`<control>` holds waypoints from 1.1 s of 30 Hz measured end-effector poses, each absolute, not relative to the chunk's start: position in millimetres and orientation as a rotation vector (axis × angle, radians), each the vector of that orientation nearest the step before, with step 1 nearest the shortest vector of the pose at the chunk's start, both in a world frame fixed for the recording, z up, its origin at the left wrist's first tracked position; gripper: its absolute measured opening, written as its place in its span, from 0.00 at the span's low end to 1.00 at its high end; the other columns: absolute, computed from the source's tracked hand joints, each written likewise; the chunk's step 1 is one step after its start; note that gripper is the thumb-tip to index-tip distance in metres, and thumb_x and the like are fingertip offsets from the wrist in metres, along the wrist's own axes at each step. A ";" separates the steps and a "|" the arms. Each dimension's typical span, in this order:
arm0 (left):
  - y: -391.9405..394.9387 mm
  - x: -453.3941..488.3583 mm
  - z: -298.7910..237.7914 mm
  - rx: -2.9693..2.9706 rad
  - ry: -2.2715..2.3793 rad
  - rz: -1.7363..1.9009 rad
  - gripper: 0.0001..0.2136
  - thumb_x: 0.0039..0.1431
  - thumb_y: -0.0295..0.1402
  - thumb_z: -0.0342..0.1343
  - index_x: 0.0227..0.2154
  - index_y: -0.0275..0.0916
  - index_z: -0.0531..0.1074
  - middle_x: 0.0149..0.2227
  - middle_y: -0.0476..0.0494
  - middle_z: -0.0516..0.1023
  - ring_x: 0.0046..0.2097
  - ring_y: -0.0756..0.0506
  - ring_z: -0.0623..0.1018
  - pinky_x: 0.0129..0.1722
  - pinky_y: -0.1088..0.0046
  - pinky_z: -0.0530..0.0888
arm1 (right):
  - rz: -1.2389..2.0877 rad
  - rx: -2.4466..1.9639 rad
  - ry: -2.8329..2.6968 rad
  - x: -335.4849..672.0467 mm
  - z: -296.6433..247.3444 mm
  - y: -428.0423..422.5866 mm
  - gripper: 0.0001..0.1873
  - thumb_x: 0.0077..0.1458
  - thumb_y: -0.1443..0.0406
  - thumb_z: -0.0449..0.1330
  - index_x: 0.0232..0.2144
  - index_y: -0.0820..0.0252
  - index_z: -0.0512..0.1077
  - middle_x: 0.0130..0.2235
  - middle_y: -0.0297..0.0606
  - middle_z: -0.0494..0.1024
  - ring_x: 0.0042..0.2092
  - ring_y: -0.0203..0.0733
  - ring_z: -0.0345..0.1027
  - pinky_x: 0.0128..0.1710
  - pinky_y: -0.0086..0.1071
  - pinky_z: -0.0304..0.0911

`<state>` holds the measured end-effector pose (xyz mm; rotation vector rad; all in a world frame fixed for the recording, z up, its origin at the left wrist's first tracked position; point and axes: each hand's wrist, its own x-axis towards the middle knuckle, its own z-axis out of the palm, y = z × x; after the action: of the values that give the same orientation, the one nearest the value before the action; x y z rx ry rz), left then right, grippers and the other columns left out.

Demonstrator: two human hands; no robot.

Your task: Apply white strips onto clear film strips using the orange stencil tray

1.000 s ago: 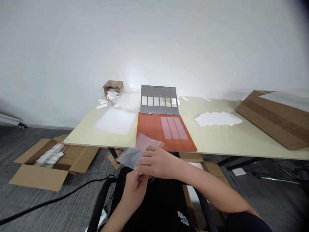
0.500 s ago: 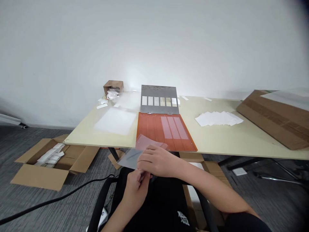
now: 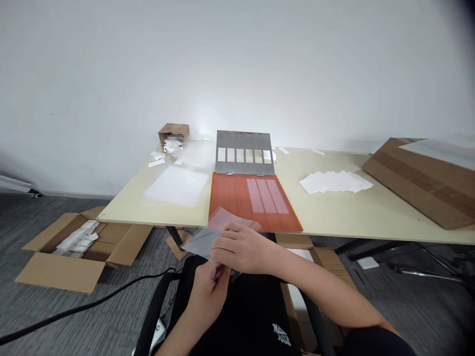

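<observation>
Two hands (image 3: 210, 291) (image 3: 241, 249) near cream table (image 3: 326, 212) edge; open carton (image 3: 59, 274) on grey carpet (image 3: 37, 205)

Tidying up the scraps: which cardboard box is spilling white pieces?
The small brown box on the table, spilling white pieces; the open carton on the carpeted floor holds its pieces inside.

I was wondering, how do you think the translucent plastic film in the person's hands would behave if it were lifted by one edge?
The translucent plastic film would probably droop and feel light, since it looks very thin and the orange board shows through it. It may have slight stiffness, as it juts out past the right hand fairly flat. Its glossy sheen suggests it could be slippery.
</observation>
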<state>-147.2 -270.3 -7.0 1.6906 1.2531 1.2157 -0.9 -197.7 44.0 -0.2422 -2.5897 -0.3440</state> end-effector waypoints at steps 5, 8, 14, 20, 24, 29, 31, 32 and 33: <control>-271.7 -148.4 -9.0 1.700 1.246 1.224 0.12 0.60 0.30 0.49 0.23 0.36 0.72 0.22 0.48 0.77 0.23 0.51 0.76 0.23 0.81 0.71 | -0.285 -0.246 -2.587 -1.8 44.1 -197.7 0.10 0.65 0.69 0.49 0.33 0.61 0.69 0.35 0.35 0.76 0.33 0.36 0.62 0.38 0.34 0.53; -272.6 -149.9 -12.5 1.712 1.252 1.227 0.12 0.60 0.30 0.49 0.22 0.36 0.71 0.20 0.49 0.75 0.21 0.51 0.73 0.21 0.81 0.69 | -0.193 -0.247 -2.619 -0.1 42.3 -195.9 0.09 0.66 0.64 0.52 0.36 0.60 0.69 0.37 0.35 0.77 0.35 0.36 0.63 0.38 0.33 0.53; -273.6 -149.5 -11.1 1.772 1.274 1.209 0.13 0.62 0.31 0.48 0.24 0.36 0.72 0.23 0.47 0.77 0.24 0.50 0.75 0.24 0.80 0.70 | -0.218 -0.252 -2.665 0.5 41.3 -196.3 0.07 0.63 0.72 0.51 0.36 0.59 0.69 0.37 0.34 0.77 0.34 0.35 0.63 0.39 0.33 0.52; -273.7 -149.9 -8.4 1.801 1.245 1.245 0.12 0.60 0.28 0.48 0.22 0.38 0.69 0.22 0.49 0.76 0.23 0.51 0.74 0.23 0.81 0.69 | -0.238 -0.274 -2.689 0.5 46.0 -198.9 0.09 0.66 0.65 0.51 0.36 0.59 0.69 0.37 0.36 0.77 0.35 0.36 0.64 0.39 0.34 0.53; -274.0 -152.4 -10.6 1.802 1.268 1.250 0.12 0.61 0.29 0.48 0.22 0.38 0.68 0.21 0.49 0.74 0.22 0.51 0.74 0.23 0.80 0.68 | -0.234 -0.228 -2.588 0.6 47.3 -200.1 0.10 0.67 0.63 0.52 0.37 0.59 0.71 0.37 0.33 0.78 0.34 0.35 0.63 0.38 0.33 0.54; -274.1 -153.7 -10.0 1.779 1.329 1.249 0.14 0.63 0.31 0.46 0.22 0.38 0.69 0.21 0.47 0.75 0.23 0.49 0.75 0.24 0.77 0.71 | -0.342 -0.176 -2.537 -0.9 43.2 -199.1 0.09 0.65 0.71 0.52 0.37 0.59 0.71 0.37 0.32 0.78 0.35 0.33 0.64 0.40 0.34 0.55; -274.1 -153.7 -8.4 1.789 1.328 1.263 0.14 0.63 0.31 0.46 0.22 0.38 0.69 0.22 0.46 0.76 0.23 0.49 0.75 0.24 0.77 0.71 | -0.379 -0.157 -2.505 -1.2 41.6 -197.6 0.08 0.65 0.71 0.52 0.37 0.60 0.71 0.37 0.33 0.78 0.35 0.33 0.65 0.41 0.34 0.56; -274.2 -153.6 -7.5 1.803 1.323 1.271 0.14 0.64 0.31 0.46 0.22 0.38 0.69 0.21 0.47 0.75 0.23 0.50 0.75 0.24 0.77 0.71 | -0.385 -0.144 -2.487 -1.4 41.1 -196.7 0.08 0.65 0.71 0.52 0.37 0.60 0.71 0.37 0.33 0.78 0.35 0.33 0.65 0.41 0.34 0.56; -274.2 -153.6 -6.9 1.818 1.318 1.278 0.14 0.64 0.30 0.46 0.22 0.38 0.69 0.21 0.47 0.75 0.23 0.50 0.74 0.24 0.78 0.70 | -0.386 -0.135 -2.470 -1.7 40.8 -195.9 0.08 0.64 0.71 0.52 0.36 0.60 0.72 0.37 0.33 0.78 0.35 0.33 0.64 0.41 0.34 0.57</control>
<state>-153.6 -274.2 -6.9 1.8181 1.3185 1.2780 -1.7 -195.9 40.8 -0.1353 -2.4696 -0.3860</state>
